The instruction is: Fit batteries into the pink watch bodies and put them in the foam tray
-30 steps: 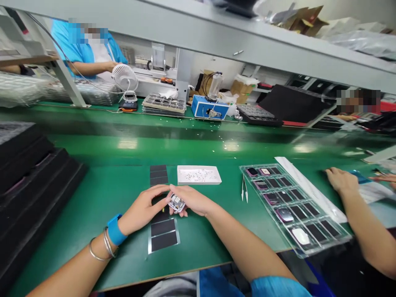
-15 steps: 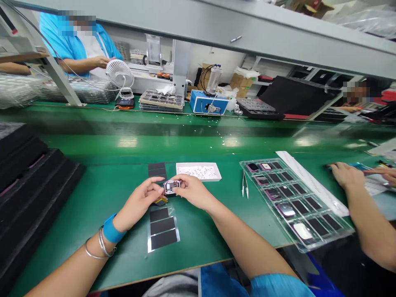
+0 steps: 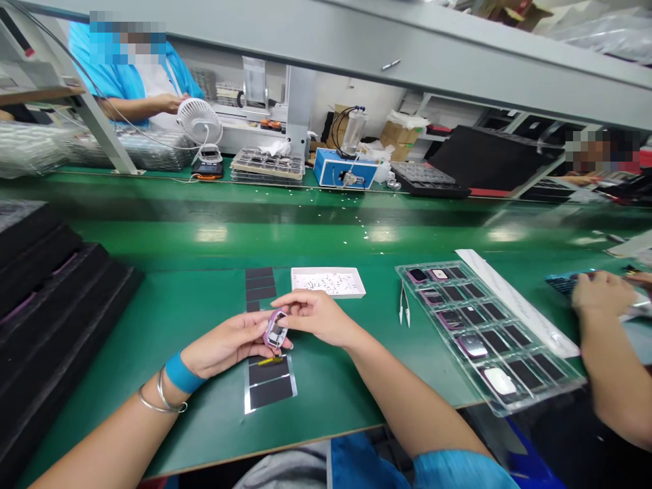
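My left hand (image 3: 231,343) and my right hand (image 3: 316,316) meet over the green bench and both pinch a small pink-rimmed watch case (image 3: 276,331) with a circuit board showing inside. A thin yellow strip (image 3: 269,361) hangs just under the case. Below the hands lies a strip of black adhesive pads (image 3: 269,384) on clear film. More black pads (image 3: 259,284) lie beyond my left hand.
A white dish of tiny parts (image 3: 329,281) sits ahead, tweezers (image 3: 404,305) to its right, then a clear compartment tray (image 3: 489,333) of watch cases. Black foam trays (image 3: 56,285) stack at left. A co-worker's hand (image 3: 601,295) works at far right.
The watch case has been turned from lying flat to standing on edge between my fingers and has come slightly toward me. The co-worker's hand has moved farther right.
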Action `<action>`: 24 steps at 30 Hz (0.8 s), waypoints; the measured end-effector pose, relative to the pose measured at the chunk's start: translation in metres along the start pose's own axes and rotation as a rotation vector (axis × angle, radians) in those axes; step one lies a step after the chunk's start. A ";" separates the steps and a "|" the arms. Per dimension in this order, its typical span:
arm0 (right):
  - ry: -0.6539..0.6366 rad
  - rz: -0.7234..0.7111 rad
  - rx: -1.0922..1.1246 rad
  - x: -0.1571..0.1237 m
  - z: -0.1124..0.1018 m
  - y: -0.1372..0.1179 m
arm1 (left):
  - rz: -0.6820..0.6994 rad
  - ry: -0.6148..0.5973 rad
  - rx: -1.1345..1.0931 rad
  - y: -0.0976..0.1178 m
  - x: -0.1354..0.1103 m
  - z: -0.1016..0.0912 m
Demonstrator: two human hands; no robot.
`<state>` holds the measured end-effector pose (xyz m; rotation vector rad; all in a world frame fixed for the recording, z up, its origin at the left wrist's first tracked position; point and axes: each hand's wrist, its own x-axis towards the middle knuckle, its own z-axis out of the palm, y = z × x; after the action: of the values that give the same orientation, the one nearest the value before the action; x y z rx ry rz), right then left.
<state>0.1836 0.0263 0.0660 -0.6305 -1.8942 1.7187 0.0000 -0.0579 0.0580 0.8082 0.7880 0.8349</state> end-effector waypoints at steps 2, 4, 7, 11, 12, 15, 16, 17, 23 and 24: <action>0.043 -0.011 0.015 -0.001 0.000 -0.002 | -0.009 0.009 -0.019 0.001 0.000 -0.001; 0.119 -0.042 -0.063 -0.003 -0.001 -0.006 | -0.009 0.026 -0.023 0.002 -0.001 -0.002; 0.150 -0.099 -0.269 -0.005 -0.005 -0.012 | 0.000 0.056 -0.027 0.003 -0.001 -0.002; 0.088 -0.137 -0.410 -0.006 -0.008 -0.016 | 0.031 0.106 -0.036 0.000 0.000 -0.002; 0.088 -0.138 -0.423 -0.006 -0.008 -0.016 | 0.046 0.114 -0.035 -0.001 0.000 -0.002; 0.102 -0.125 -0.430 -0.007 -0.008 -0.015 | 0.083 0.133 -0.021 -0.003 0.002 -0.002; 0.107 -0.117 -0.432 -0.007 -0.008 -0.015 | 0.089 0.136 -0.013 -0.004 0.003 -0.002; 0.108 -0.111 -0.438 -0.007 -0.008 -0.015 | 0.095 0.140 -0.004 -0.004 0.003 -0.003; 0.072 -0.114 -0.540 -0.005 -0.008 -0.012 | 0.169 0.166 0.045 -0.007 0.010 -0.001; 0.072 -0.115 -0.566 -0.005 -0.008 -0.012 | 0.192 0.168 0.042 -0.009 0.012 0.000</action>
<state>0.1928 0.0280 0.0780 -0.7533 -2.3234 1.0652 0.0077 -0.0516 0.0470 0.8679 0.8882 1.0708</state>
